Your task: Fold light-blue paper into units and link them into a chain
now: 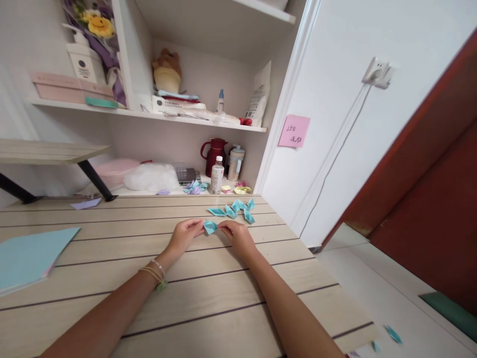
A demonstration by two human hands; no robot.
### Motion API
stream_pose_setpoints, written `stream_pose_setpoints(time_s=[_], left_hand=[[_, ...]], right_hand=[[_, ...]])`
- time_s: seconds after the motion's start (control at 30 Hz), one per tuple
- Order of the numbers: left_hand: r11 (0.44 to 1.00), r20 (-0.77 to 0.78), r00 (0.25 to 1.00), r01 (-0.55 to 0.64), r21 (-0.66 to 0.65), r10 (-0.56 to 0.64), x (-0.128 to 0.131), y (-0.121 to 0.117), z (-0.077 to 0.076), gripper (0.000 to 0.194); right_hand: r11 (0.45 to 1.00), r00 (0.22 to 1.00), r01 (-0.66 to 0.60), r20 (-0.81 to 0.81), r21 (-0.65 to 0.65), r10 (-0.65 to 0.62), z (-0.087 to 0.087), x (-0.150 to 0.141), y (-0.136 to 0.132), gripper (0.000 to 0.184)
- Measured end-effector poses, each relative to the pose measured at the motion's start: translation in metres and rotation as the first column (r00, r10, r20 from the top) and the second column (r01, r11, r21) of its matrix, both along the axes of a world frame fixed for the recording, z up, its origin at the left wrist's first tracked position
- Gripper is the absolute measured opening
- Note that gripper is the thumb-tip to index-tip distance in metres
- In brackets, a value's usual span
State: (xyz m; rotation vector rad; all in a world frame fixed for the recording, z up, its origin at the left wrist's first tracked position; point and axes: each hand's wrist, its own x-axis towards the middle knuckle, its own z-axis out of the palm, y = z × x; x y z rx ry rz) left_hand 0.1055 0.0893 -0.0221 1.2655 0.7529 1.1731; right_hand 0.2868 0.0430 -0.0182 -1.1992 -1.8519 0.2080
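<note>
A small blue folded paper boat (pixel 210 227) is held just above the striped wooden table (pixel 208 303). The fingertips of my left hand (pixel 187 233) pinch its left end. At its right end, my right hand (pixel 236 234) grips the other tip with thumb and fingers. Right behind my hands lie several more blue folded paper boats (pixel 231 211), grouped close together on the table. A bracelet with a green charm (pixel 161 286) is around my left wrist.
At the left is a stack of coloured paper (pixel 33 256), blue on top. Along the table's back edge stand a clear bottle (pixel 216 175) and a heap of blue and purple folded papers (pixel 196 187). Shelves rise behind. A blue paper piece (pixel 393 334) lies on the floor at right.
</note>
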Motion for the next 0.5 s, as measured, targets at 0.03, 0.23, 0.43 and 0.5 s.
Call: stream_pose_setpoints(time_s=[0.03,0.23,0.43,0.5], left_hand=[[1.000,-0.004,1.000,-0.006,0.014,0.006,0.000,-0.001,0.001,0.035],[0.904,-0.293,0.911,-0.160,0.397,0.290,-0.021,-0.003,0.026,0.043],[0.755,-0.710,0.403,0.067,0.653,0.578,-0.110,0.000,0.056,0.043],[0.724,-0.699,0.239,-0.025,0.690,0.674,-0.156,-0.008,0.053,0.044]], right_hand=[[1.000,0.999,0.016,0.028,0.000,-0.016,0.000,0.000,0.000,0.018],[0.874,0.870,0.485,0.088,0.029,-0.485,0.005,0.011,-0.005,0.019],[0.695,0.693,0.717,0.050,0.054,-0.719,0.001,0.031,-0.006,0.021],[0.718,0.717,0.695,0.032,0.040,-0.696,-0.001,0.034,-0.006,0.025]])
